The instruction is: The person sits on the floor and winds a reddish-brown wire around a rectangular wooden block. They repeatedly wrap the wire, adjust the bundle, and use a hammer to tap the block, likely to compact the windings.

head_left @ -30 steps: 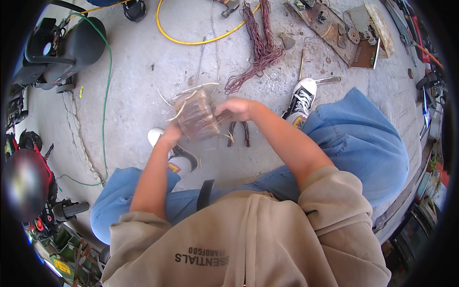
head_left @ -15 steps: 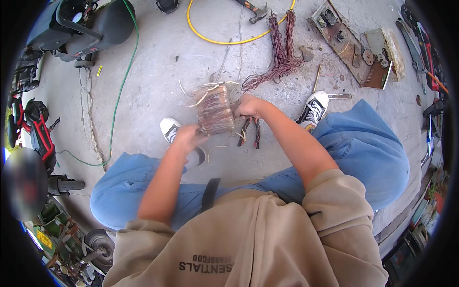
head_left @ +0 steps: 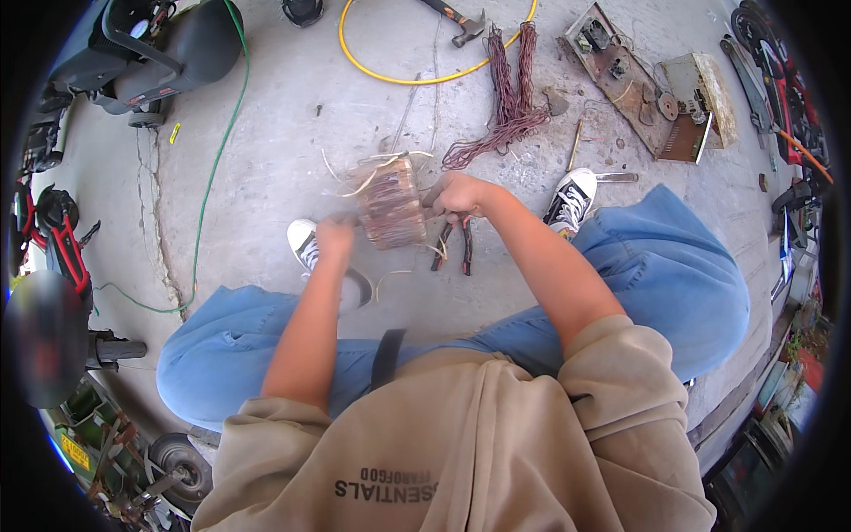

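Note:
A block-shaped coil [head_left: 393, 206] wound with brownish-copper wire sits between my feet, slightly blurred. Pale loose leads [head_left: 368, 182] stick out from its far side. My right hand [head_left: 456, 195] is closed at the coil's right side and appears to grip it there; the exact hold is hidden under the fingers. Just left of the coil, my left hand [head_left: 335, 236] is blurred by motion, its fingers curled in; whatever lies in them cannot be made out. A pair of pliers [head_left: 466, 246] with black and red handles lies on the floor below my right hand.
Beyond the coil lie a bundle of dark red wire [head_left: 510, 111], a yellow hose [head_left: 372, 74] and a hammer [head_left: 468, 28]. Rusty metal parts [head_left: 629, 84] and a box-shaped housing [head_left: 700, 97] stand far right. A green hose [head_left: 210, 191] runs along the left.
My left hand has moved from the coil's near left corner outward and farther from me. My right hand stays at the coil's right side. The whole view has shifted slightly.

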The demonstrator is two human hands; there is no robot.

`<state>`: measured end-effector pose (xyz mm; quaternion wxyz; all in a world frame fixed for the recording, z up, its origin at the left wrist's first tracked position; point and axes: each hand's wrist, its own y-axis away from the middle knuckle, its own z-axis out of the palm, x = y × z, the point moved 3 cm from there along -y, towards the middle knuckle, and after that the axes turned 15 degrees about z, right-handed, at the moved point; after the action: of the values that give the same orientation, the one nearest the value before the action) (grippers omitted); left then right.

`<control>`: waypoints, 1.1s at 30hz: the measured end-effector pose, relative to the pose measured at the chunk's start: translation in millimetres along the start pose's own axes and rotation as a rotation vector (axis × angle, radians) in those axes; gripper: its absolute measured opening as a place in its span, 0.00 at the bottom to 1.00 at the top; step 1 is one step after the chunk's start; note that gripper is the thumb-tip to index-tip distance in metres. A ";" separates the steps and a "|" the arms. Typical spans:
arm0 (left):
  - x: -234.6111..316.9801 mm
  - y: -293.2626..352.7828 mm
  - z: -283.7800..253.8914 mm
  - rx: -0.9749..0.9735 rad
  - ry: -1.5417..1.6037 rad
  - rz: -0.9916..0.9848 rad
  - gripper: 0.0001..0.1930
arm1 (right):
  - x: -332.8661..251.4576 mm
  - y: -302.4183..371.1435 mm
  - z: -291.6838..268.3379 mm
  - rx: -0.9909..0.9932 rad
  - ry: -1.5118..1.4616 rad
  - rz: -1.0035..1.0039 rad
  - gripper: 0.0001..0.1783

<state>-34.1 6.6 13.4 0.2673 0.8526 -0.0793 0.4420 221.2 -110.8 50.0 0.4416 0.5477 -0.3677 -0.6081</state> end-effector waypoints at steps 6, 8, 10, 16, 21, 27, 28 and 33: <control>-15.6 -18.7 7.3 -0.168 0.135 -0.146 0.10 | 11.6 -10.1 2.0 -0.042 -0.300 0.172 0.04; -34.8 -27.9 18.5 -0.249 0.273 -0.175 0.12 | 11.8 -12.7 5.4 -0.042 -0.411 0.213 0.04; -14.5 -21.2 23.7 -0.334 0.442 -0.252 0.14 | 18.1 -20.5 10.1 -0.042 -0.580 0.200 0.05; 8.6 -9.2 26.7 -0.369 0.537 -0.350 0.18 | 24.4 -29.4 14.4 0.055 -0.634 0.165 0.07; 34.7 -1.6 23.2 -0.283 0.512 -0.339 0.18 | 57.4 2.5 -31.6 0.309 -0.771 0.299 0.11; 34.6 -6.7 6.9 -0.470 0.568 -0.208 0.18 | 86.7 65.2 -42.5 0.086 -0.852 0.180 0.11; 33.2 -6.3 2.2 -0.471 0.576 -0.200 0.19 | 73.0 83.1 -34.6 0.063 -0.773 0.119 0.11; 41.4 2.8 -16.1 -0.549 0.626 -0.067 0.20 | 39.1 136.1 4.4 -0.132 -0.556 -0.172 0.06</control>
<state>-21.9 17.0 55.0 0.5100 0.5761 -0.0814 0.6335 234.7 -193.9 163.9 0.3056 0.3595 -0.3864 -0.7925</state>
